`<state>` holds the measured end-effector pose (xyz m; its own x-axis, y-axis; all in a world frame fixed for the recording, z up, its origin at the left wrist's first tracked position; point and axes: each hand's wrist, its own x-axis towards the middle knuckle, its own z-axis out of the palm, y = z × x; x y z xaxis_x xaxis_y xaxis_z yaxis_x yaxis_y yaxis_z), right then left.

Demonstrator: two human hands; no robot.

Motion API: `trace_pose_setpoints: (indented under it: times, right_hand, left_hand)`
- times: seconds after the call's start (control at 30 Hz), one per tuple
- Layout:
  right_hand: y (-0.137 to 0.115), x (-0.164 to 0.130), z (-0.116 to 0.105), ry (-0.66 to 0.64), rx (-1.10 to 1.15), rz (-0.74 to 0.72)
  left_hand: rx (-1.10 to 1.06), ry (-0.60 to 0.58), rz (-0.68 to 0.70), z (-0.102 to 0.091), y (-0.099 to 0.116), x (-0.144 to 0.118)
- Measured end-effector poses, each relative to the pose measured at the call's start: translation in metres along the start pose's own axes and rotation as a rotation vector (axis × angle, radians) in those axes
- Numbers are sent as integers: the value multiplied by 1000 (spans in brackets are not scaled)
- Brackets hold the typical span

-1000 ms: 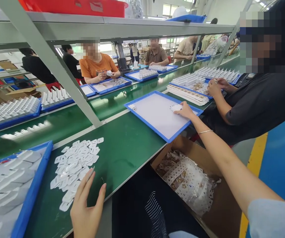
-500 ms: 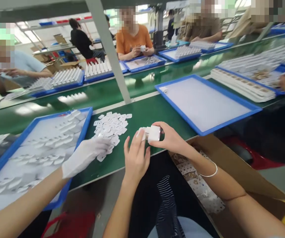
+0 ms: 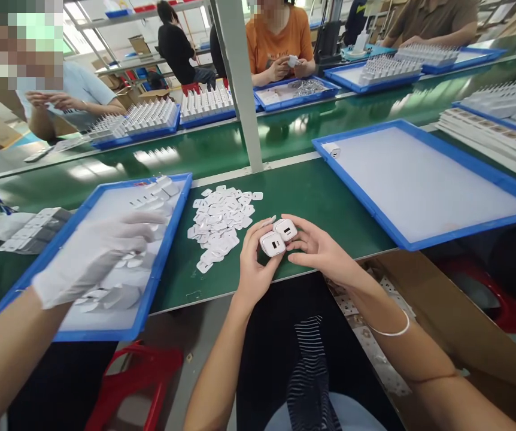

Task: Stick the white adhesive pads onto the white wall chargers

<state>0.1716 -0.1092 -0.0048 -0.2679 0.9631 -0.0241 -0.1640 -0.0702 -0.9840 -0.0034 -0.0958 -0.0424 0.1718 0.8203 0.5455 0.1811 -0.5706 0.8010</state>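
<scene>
Above the bench edge, left hand (image 3: 254, 263) and right hand (image 3: 318, 251) pinch white chargers (image 3: 278, 237) (ports up).

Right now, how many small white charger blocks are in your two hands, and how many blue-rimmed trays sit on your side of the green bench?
Small white charger blocks: 2, one in the left hand, one in the right hand.
Blue-rimmed white trays: 2, one at left, one at right.
Total: 4.

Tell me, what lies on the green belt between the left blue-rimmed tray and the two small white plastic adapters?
In the head view, a pile of small white flat labels lies there.
</scene>
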Motion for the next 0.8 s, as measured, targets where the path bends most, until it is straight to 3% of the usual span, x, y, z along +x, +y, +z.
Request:
trace_pose_setpoints:
  times: [0.2, 0.33, 0.5, 0.63, 0.8]
  right_hand:
    - [20, 1, 0, 54, -109, -150]
    - [20, 1, -7, 64, -128, -210]
    - [10, 3, -18, -30, -236, -334]
    - [16, 7, -18, -84, -274, -328]
    - [31, 4, -9, 9, -207, -293]
  left_hand:
    - [-13, 35, -36, -2, 4, -1]
    - [29, 44, -84, -3, 5, -2]
    - [28, -106, -75, -8, 8, -1]
    - [-41, -174, -10, -7, 12, 2]
    - [-212, -156, -97, -2, 9, 2]
